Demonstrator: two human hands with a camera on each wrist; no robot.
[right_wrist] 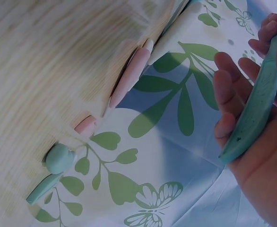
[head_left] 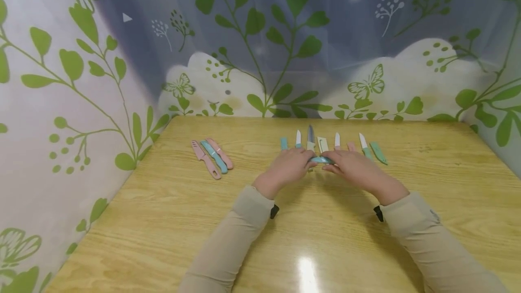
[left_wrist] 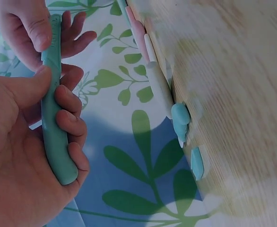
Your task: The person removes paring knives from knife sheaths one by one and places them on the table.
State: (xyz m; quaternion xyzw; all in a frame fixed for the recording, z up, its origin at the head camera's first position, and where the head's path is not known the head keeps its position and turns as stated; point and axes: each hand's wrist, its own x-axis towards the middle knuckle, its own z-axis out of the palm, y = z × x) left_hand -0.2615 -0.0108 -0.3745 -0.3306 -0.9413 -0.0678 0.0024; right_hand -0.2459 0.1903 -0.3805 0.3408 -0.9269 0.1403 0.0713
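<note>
Both hands hold one blue-green sheathed knife [head_left: 321, 160] crosswise over the table. My left hand [head_left: 291, 164] curls its fingers round the curved handle [left_wrist: 58, 137], thumb along the top. At the sheath [right_wrist: 254, 104] end is my right hand [head_left: 358, 168], its thumb pressing the sheath while several fingers stay loosely bent beneath. Just beyond the hands, a dark-bladed knife [head_left: 311, 134] lies beside a cream sheath [head_left: 323, 143]. White-bladed knives lie in the same row, one [head_left: 298, 136] with a blue handle, another [head_left: 337, 139] partly hidden by the right hand.
At the row's right end lie a green-handled knife [head_left: 365, 144] and a green sheath [head_left: 378, 153], with a pink sheath [head_left: 351, 147] beside them. A blue sheath [head_left: 284, 143] lies at its left. Farther left, pink [head_left: 206, 161] and blue [head_left: 215, 156] sheathed knives lie together.
</note>
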